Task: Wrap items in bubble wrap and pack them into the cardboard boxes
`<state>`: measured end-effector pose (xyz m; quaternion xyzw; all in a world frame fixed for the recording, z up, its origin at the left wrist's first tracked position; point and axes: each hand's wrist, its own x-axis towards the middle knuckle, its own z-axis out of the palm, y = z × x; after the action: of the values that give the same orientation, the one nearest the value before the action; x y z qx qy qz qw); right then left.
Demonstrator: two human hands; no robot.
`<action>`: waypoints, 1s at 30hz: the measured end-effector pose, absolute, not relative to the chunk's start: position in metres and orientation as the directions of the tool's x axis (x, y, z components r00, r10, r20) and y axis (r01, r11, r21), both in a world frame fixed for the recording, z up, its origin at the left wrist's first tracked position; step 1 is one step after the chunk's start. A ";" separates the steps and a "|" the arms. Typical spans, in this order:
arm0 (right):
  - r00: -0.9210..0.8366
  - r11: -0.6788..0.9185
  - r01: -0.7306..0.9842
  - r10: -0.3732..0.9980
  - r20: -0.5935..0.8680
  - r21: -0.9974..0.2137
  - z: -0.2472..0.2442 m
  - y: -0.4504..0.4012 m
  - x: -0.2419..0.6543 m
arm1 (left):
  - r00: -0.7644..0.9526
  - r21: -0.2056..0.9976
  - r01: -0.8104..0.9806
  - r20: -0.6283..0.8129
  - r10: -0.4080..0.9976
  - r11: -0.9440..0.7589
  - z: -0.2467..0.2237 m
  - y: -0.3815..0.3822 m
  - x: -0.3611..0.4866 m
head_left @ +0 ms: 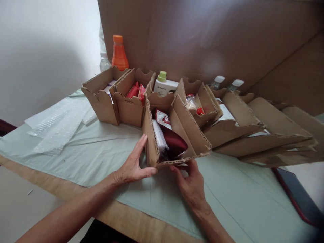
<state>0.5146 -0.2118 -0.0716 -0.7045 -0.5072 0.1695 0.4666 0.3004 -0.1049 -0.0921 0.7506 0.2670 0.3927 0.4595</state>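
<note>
An open-topped cardboard box (pixel 191 132) stands pulled forward from the row in the middle of the table. Inside it are a dark red packet (pixel 174 141), a white and red packet (pixel 163 118) and a bubble-wrapped item (pixel 159 135). My left hand (pixel 131 166) lies along the box's left side, fingers stretched out and thumb spread by the front corner. At the front wall's lower edge, my right hand (pixel 192 185) has its fingers curled against the box, with some fingertips hidden beneath it.
More cardboard boxes (pixel 101 104) flank it in a row, holding red packets (pixel 136 90) and other goods. Behind stand an orange bottle (pixel 120 54), a white bottle (pixel 164 86) and clear bottles (pixel 218 81). Bubble wrap (pixel 60 125) lies left; a phone (pixel 296 192) lies right.
</note>
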 end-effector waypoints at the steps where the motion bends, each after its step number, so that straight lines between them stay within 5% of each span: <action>1: 0.416 -0.039 0.563 0.876 0.243 -0.826 -0.072 -0.208 0.515 | 0.542 0.904 0.045 0.335 0.771 -0.425 -0.091 -0.104 0.299; 7: 0.316 0.129 0.626 0.860 0.402 -0.769 -0.090 -0.183 0.517 | 0.443 0.926 0.130 0.265 0.856 -0.353 -0.070 -0.084 0.292; 11: 0.291 0.152 0.643 0.858 0.422 -0.751 -0.099 -0.174 0.520 | 0.217 0.903 0.331 0.211 0.953 -0.275 -0.054 -0.047 0.303; 15: 0.267 0.153 0.668 0.864 0.427 -0.728 -0.101 -0.180 0.523 | 0.110 0.930 0.316 0.159 0.981 -0.186 -0.056 -0.027 0.324; 30: 0.147 0.186 0.699 0.908 0.393 -0.691 -0.103 -0.185 0.524 | 0.360 0.944 0.242 0.128 0.924 -0.225 -0.077 -0.009 0.382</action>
<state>0.5236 -0.1852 -0.1028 -0.6262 -0.6415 0.1224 0.4259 0.3817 -0.0088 -0.0769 0.6873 0.4240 0.3743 0.4558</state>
